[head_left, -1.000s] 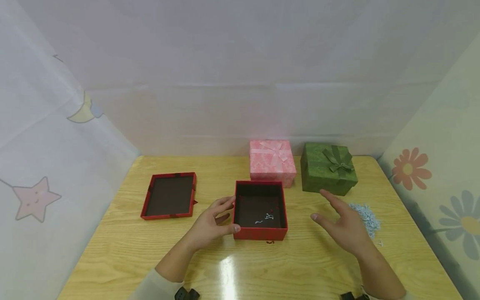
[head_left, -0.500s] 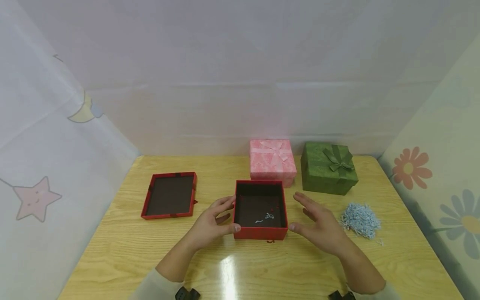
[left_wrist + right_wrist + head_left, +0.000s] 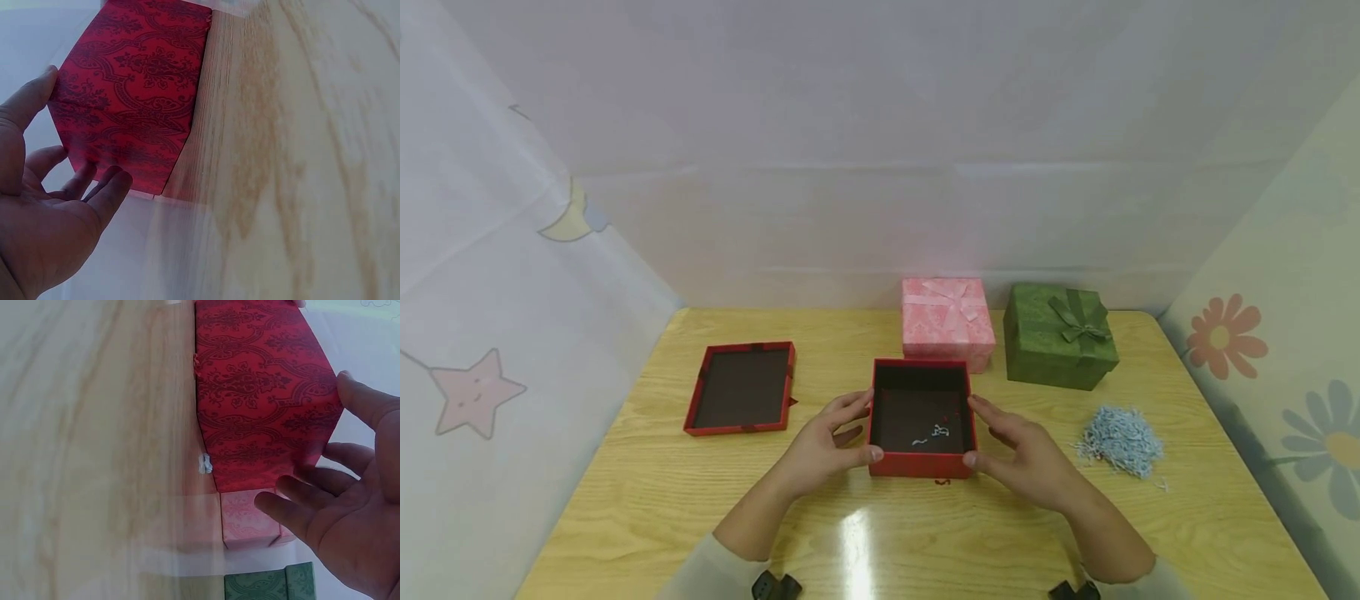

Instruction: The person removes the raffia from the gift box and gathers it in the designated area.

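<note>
The right hand has moved in to meet the open red box mid-table, bracketing it opposite the left hand; both hands' fingers sit spread apart at its sides, pale strands inside.

We wear a pale cream left sleeve at seven o'clock and a matching right sleeve between four and five, black, blocky devices beside both.

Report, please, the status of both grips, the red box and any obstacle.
Left grip and right grip at opposite sides of red box. Box lidless, few loose shreds inside. Pink box close behind, possible obstacle.
</note>
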{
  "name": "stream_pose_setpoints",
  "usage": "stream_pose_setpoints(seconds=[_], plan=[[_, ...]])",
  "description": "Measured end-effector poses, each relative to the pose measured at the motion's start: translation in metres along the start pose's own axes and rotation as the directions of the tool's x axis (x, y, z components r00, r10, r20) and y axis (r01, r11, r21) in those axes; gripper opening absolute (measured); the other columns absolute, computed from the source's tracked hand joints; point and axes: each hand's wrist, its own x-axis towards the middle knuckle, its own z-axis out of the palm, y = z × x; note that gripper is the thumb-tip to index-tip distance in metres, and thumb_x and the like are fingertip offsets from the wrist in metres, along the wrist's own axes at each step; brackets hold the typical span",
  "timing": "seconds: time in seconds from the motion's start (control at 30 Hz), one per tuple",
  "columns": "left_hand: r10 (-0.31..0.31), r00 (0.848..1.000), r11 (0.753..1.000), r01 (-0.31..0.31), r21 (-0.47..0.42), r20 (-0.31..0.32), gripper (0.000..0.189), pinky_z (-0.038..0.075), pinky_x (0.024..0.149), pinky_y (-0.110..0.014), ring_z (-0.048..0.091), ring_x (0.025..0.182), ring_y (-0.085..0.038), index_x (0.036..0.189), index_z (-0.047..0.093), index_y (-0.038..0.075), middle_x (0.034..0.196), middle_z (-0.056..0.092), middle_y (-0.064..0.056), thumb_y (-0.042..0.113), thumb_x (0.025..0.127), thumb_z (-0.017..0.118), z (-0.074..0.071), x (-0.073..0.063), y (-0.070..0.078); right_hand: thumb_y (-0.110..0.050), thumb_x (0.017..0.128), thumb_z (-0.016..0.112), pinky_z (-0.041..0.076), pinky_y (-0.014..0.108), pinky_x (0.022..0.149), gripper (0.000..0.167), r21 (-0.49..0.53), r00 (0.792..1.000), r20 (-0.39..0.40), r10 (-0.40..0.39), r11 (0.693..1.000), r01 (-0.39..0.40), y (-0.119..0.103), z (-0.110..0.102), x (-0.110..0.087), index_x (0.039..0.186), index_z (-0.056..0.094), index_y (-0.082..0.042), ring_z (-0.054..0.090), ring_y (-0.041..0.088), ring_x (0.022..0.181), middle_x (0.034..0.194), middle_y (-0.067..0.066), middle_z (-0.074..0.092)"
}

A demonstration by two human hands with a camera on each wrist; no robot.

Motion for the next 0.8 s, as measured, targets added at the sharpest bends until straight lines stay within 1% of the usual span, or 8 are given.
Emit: stream_pose_setpoints(seconds=[0.1,0.2,0.33,0.43,0.63,0.8], plan=[[-0.003,1.0,1.0,0.003,0.0,0.002,0.087,0.041,0.117,-0.04,0.036,0.149,-0.02,0.16,0.036,0.035,0.162,0.032,0.01,0.03,0.089,0.085,0.0001,0.0005,-0.0001,-0.039,0.094,0.079,0.049,0.045,0.109,0.079,-0.023,1.0,0.004,-0.006,1.0,0.006,0.0003,0.0006,-0.0005,0.157,0.044,-0.007,0.046,0.029,0.143,0.16,0.006,0.044],[-0.005,1.0,1.0,0.005,0.001,0.003,0.087,0.041,0.117,-0.04,0.036,0.149,-0.02,0.16,0.036,0.035,0.162,0.032,0.011,0.03,0.089,0.085,-0.0001,0.0005,-0.0003,-0.035,0.095,0.078,0.049,0.048,0.108,0.077,0.007,1.0,0.012,-0.01,1.0,0.01,0.001,0.0016,-0.0008,0.157,0.043,-0.004,0.046,0.031,0.143,0.159,0.01,0.044],[-0.003,1.0,1.0,0.003,0.003,0.005,0.09,0.041,0.117,-0.04,0.037,0.149,-0.021,0.163,0.034,0.027,0.163,0.031,0.009,0.03,0.089,0.085,-0.0006,0.0001,-0.0005,-0.03,0.096,0.077,0.049,0.05,0.107,0.075,0.062,1.0,0.023,-0.016,0.998,0.014,0.0025,0.0032,-0.0004,0.156,0.042,0.0,0.047,0.034,0.142,0.159,0.016,0.043],[0.0,1.0,1.0,0.0,0.002,0.009,0.091,0.041,0.118,-0.041,0.037,0.149,-0.022,0.164,0.033,0.024,0.165,0.03,0.005,0.03,0.089,0.085,-0.0008,-0.0002,-0.0006,-0.029,0.096,0.077,0.05,0.05,0.105,0.075,0.075,1.0,0.022,-0.019,0.997,0.017,0.0034,0.0042,0.0003,0.155,0.042,0.0,0.05,0.034,0.139,0.158,0.017,0.043],[0.001,1.0,1.0,-0.001,-0.004,0.006,0.088,0.041,0.117,-0.04,0.036,0.149,-0.02,0.161,0.036,0.033,0.166,0.03,0.0,0.03,0.089,0.086,-0.0007,-0.0001,-0.0009,-0.029,0.096,0.078,0.052,0.05,0.104,0.075,0.076,1.0,0.022,-0.012,0.997,0.01,0.0032,0.0044,0.0012,0.155,0.043,0.001,0.056,0.033,0.134,0.157,0.016,0.045],[0.002,1.0,1.0,-0.002,-0.003,0.007,0.085,0.042,0.117,-0.038,0.037,0.149,-0.019,0.159,0.038,0.036,0.164,0.032,0.004,0.03,0.089,0.085,-0.0005,0.0002,-0.0001,-0.032,0.096,0.077,0.051,0.05,0.104,0.076,0.078,0.999,0.039,0.008,0.997,-0.011,0.0021,0.0028,0.0015,0.156,0.042,-0.001,0.058,0.035,0.132,0.157,0.017,0.045]])
